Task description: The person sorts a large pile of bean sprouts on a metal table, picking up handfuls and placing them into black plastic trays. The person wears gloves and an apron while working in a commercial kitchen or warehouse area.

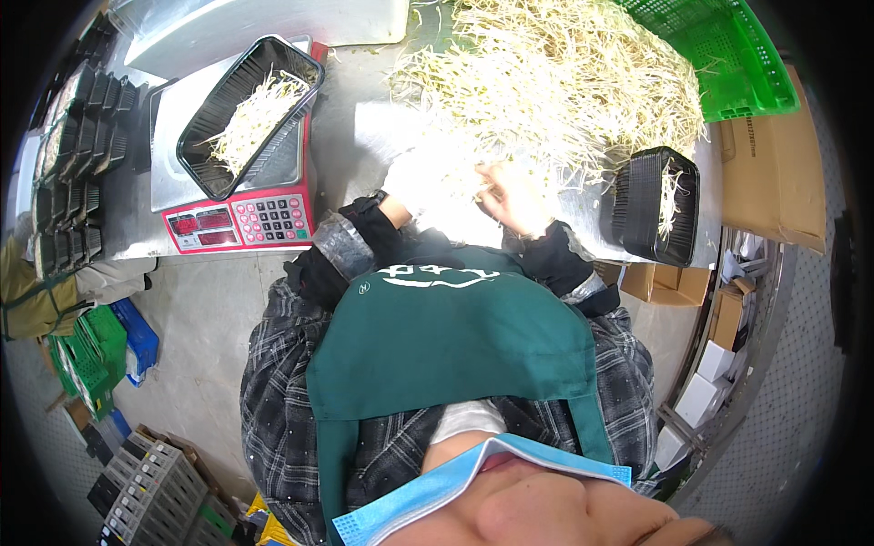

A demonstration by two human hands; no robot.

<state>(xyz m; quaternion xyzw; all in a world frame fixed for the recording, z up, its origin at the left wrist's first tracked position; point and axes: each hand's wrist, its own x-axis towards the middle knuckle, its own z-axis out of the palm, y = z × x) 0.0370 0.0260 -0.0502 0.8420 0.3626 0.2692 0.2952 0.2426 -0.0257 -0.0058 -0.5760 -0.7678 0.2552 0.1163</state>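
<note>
My left hand [408, 191] is over the metal table [334, 157] in front of me, washed out by glare, so its fingers are hard to make out. Close on its right, my right hand [509, 198] has bent fingers at some pale sprouts; the glare hides whether it grips any. A large heap of bean sprouts [560, 89] lies beyond both hands. On the left, a black plastic tray [198, 136] holding sprouts sits askew on a red digital scale [307, 198]. At the right stands a stack of nested black trays [635, 205], with a few sprouts in the outermost one.
A green perforated crate [744, 68] is at the far right corner, above a cardboard box [771, 170]. A white plastic bin [328, 27] stands behind the scale. Filled black trays [75, 150] are stacked at the far left. More crates [92, 355] are on the floor.
</note>
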